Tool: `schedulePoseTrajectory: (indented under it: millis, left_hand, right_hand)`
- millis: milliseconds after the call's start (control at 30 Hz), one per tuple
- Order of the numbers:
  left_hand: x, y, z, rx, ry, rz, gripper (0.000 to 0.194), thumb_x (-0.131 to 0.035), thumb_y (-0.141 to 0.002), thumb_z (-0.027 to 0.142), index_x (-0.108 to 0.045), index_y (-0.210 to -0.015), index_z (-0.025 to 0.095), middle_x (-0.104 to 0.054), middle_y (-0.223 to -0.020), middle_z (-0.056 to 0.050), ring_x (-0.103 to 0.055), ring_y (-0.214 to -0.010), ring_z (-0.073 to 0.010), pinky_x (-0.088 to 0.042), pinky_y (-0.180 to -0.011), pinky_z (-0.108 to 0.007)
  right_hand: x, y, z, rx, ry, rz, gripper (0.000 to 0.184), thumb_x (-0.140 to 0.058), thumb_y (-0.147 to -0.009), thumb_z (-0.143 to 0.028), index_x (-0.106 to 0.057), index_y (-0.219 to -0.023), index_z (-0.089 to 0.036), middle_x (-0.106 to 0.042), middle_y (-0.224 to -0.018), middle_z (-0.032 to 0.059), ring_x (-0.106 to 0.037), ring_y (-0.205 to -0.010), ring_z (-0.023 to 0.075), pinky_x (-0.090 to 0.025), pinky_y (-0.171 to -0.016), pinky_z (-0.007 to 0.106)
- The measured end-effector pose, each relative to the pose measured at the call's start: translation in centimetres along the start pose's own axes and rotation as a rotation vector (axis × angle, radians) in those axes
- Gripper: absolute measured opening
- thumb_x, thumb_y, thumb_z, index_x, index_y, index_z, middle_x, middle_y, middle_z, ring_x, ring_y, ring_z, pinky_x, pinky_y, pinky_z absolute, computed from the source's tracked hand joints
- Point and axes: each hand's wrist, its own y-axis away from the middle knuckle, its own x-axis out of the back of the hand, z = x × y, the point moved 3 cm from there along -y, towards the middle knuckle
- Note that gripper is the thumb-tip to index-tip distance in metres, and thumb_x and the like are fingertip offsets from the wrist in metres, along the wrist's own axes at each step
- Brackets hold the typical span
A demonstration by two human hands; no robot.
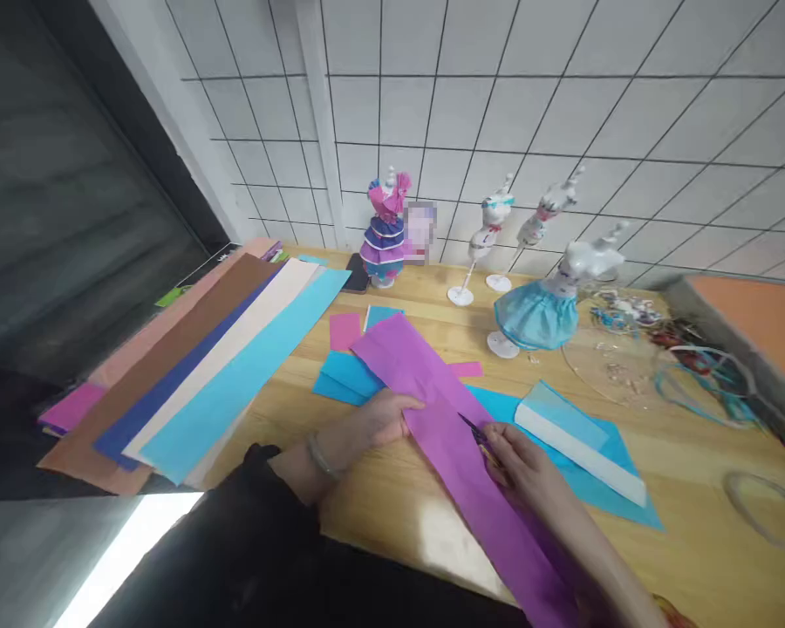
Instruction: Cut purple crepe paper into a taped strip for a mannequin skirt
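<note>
A long strip of purple crepe paper (425, 375) runs slantwise across the table toward my body. My left hand (389, 417) grips its left edge, thumb on top and the other fingers underneath. In my right hand (516, 453) is a pair of small dark scissors (472, 427), the blades lying over the purple strip and pointing up and left. The scissors' handles are mostly hidden by my fingers. Under and beside the strip are folded blue paper (346, 377), a pink paper square (344, 331) and a larger blue sheet (602, 488) with a white strip (582, 455) on it.
Layered paper strips (235, 384) overhang the table's left side. At the back stand a mannequin in a ruffled dress (385, 235), a mannequin with a blue skirt (540, 314) and two barer ones. A phone (357, 272) lies near the wall; ribbons (706, 384) and a tray edge (726, 340) are right.
</note>
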Motion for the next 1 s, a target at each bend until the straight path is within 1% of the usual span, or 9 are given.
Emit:
schedulePoseTrajectory:
  millis: [167, 267, 367, 533, 600, 700, 833, 900, 1000]
  left_hand:
    - [0.5, -0.2, -0.2, -0.044, -0.024, -0.043, 0.032, -0.059, -0.068, 0.002, -0.063, -0.099, 0.010, -0.069, -0.094, -0.008, -0.061, -0.096, -0.0226, -0.041, -0.095, -0.040]
    - [0.8, -0.3, -0.4, -0.060, -0.037, -0.071, 0.034, -0.062, -0.068, 0.005, -0.063, -0.101, 0.013, -0.068, -0.097, -0.008, -0.062, -0.097, -0.0230, -0.043, -0.093, -0.040]
    - [0.8, -0.4, -0.4, -0.065, -0.029, -0.084, 0.036, -0.062, -0.067, 0.004, -0.062, -0.102, 0.012, -0.068, -0.099, -0.009, -0.062, -0.098, -0.0224, -0.042, -0.095, -0.039]
    - [0.7, -0.3, -0.3, -0.052, -0.012, -0.072, 0.036, -0.061, -0.067, 0.002, -0.062, -0.101, 0.011, -0.068, -0.097, -0.009, -0.062, -0.096, -0.0217, -0.042, -0.095, -0.039]
    - [0.6, -0.2, -0.3, -0.056, -0.010, -0.069, 0.035, -0.060, -0.068, 0.002, -0.062, -0.101, 0.011, -0.068, -0.097, -0.009, -0.062, -0.097, -0.0224, -0.042, -0.095, -0.038]
    - [0.4, -0.1, -0.2, -0.058, -0.008, -0.078, 0.035, -0.059, -0.068, 0.002, -0.063, -0.101, 0.011, -0.068, -0.097, -0.009, -0.061, -0.099, -0.0233, -0.042, -0.095, -0.037]
    - [0.5, -0.2, -0.2, -0.053, -0.014, -0.068, 0.034, -0.059, -0.067, 0.001, -0.063, -0.099, 0.010, -0.069, -0.094, -0.010, -0.063, -0.095, -0.0223, -0.043, -0.094, -0.039]
    - [0.5, -0.3, -0.2, -0.058, -0.011, -0.067, 0.036, -0.059, -0.067, 0.001, -0.062, -0.101, 0.010, -0.069, -0.095, -0.010, -0.063, -0.096, -0.0213, -0.043, -0.095, -0.038]
    - [0.5, -0.3, -0.3, -0.046, -0.009, -0.069, 0.035, -0.059, -0.067, 0.001, -0.062, -0.101, 0.010, -0.069, -0.097, -0.011, -0.063, -0.096, -0.0211, -0.043, -0.094, -0.037]
  right_hand:
    - [-0.5, 0.5, -0.8, 0.012, -0.024, 0.048, 0.041, -0.055, -0.074, -0.061, -0.054, -0.082, -0.021, -0.044, -0.061, -0.0029, -0.036, -0.048, 0.0083, -0.028, -0.041, 0.021]
    - [-0.7, 0.5, -1.3, 0.032, -0.015, 0.057, 0.041, -0.056, -0.073, -0.061, -0.056, -0.081, -0.021, -0.047, -0.062, -0.0007, -0.039, -0.049, 0.0098, -0.030, -0.041, 0.022]
    - [-0.9, 0.3, -1.7, 0.042, -0.026, 0.060, 0.041, -0.057, -0.071, -0.062, -0.056, -0.079, -0.021, -0.050, -0.065, 0.0008, -0.041, -0.051, 0.0100, -0.032, -0.043, 0.022]
    - [-1.2, -0.3, -1.5, -0.043, -0.063, 0.053, 0.046, -0.061, -0.067, -0.064, -0.056, -0.083, -0.021, -0.050, -0.068, 0.0000, -0.040, -0.053, 0.0090, -0.031, -0.043, 0.021]
    - [-1.3, -0.5, -1.4, -0.050, -0.099, 0.043, 0.047, -0.061, -0.066, -0.064, -0.056, -0.084, -0.021, -0.050, -0.067, -0.0001, -0.040, -0.052, 0.0092, -0.031, -0.043, 0.022]
    - [-1.4, -0.5, -1.4, -0.038, -0.121, 0.035, 0.046, -0.060, -0.067, -0.064, -0.055, -0.083, -0.021, -0.049, -0.066, -0.0006, -0.039, -0.049, 0.0087, -0.031, -0.042, 0.022]
    - [-1.4, -0.3, -1.7, -0.046, -0.089, 0.038, 0.049, -0.061, -0.065, -0.066, -0.054, -0.082, -0.021, -0.043, -0.062, -0.0042, -0.032, -0.046, 0.0064, -0.024, -0.040, 0.021]
    - [-1.4, -0.3, -1.9, -0.051, -0.073, 0.036, 0.051, -0.061, -0.064, -0.067, -0.053, -0.082, -0.020, -0.040, -0.061, -0.0056, -0.030, -0.045, 0.0056, -0.023, -0.040, 0.021]
    - [-1.3, -0.3, -1.7, -0.038, -0.057, 0.014, 0.052, -0.059, -0.066, -0.067, -0.050, -0.085, -0.020, -0.037, -0.061, -0.0073, -0.029, -0.045, 0.0045, -0.023, -0.041, 0.020]
